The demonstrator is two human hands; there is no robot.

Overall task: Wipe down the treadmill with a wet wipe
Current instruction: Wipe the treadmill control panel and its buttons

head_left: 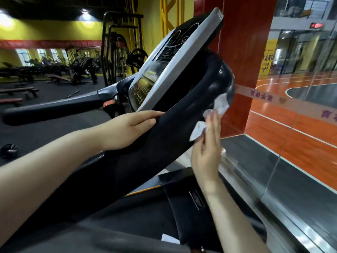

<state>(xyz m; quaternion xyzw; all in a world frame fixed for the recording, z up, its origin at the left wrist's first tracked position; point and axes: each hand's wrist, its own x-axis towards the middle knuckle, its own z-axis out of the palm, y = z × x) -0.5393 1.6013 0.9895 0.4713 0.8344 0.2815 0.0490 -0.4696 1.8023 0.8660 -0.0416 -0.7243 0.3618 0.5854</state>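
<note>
- At the far left a weight plate lies on the dark gym floor, and benches stand further back along the left edge.
- The treadmill's left handrail reaches out toward the left from the console.
- A black cable machine and a hanging weight plate stand behind it, before a yellow wall.
- The left hand rests on the left edge of the treadmill's black console housing, thumb lying along the top and fingers curled round the edge, gripping it.
- The console panel, grey-framed with a dark display, tilts up above that hand.
- The treadmill fills the middle of the view, its deck cover showing low down, with a yellow stripe along its front edge.
- The wet wipe, white and crumpled, lies against the right edge of the console housing, near its rounded right corner.
- The right hand presses the wipe onto that edge with straight fingers held close together, the wipe bunched under the fingertips and spilling out above and below them.
- A red pillar stands just behind the console.
- A glass partition with a printed band runs along the right side, and beyond it lies an orange sports court.
</note>
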